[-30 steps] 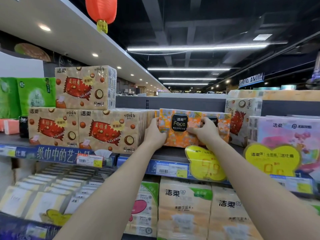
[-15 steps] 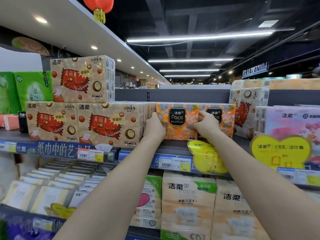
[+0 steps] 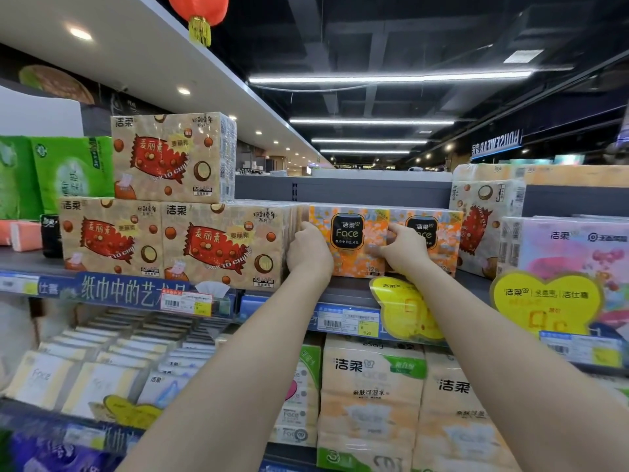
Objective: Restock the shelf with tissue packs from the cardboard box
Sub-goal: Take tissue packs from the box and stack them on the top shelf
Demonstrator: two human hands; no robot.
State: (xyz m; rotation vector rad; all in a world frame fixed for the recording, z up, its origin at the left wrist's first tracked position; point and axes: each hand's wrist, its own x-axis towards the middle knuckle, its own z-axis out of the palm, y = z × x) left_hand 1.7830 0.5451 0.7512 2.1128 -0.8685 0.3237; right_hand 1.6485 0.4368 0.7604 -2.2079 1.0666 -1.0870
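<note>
**Aisle restock:** A store worker's two bare hands seat an orange tissue pack [image 3: 352, 248] on the upper shelf [image 3: 350, 290] of a supermarket aisle, slightly toward 3 o'clock from the frame's centre. The left hand [image 3: 308, 255] curls round the pack's 9 o'clock edge, with its fingers tucked into the seam against the beige candy-print packs [image 3: 218, 245]. The right hand [image 3: 403, 250] grips the 3 o'clock edge, fingers bent over the front where it meets a second orange pack [image 3: 440, 238].

Holding both sides appears to let the worker square the soft bundle and slide it straight back into a slot with little room to spare. The pack stands upright with its base on the shelf, set back from the front lip. Its black label faces the aisle, apparently so shoppers can read it.

A yellow heart-shaped price tag [image 3: 405, 313] hangs at 6 o'clock of the pack, likely marking this row as its home. At 10 o'clock, a stacked beige pack [image 3: 172, 158] sits on top of the row. Pink packs [image 3: 571, 253] fill the shelf at 3 o'clock.

The cardboard box is out of view, so how many packs remain cannot be told. The placement looks nearly finished. The hands need only let go without dragging the wrapper forward.
</note>
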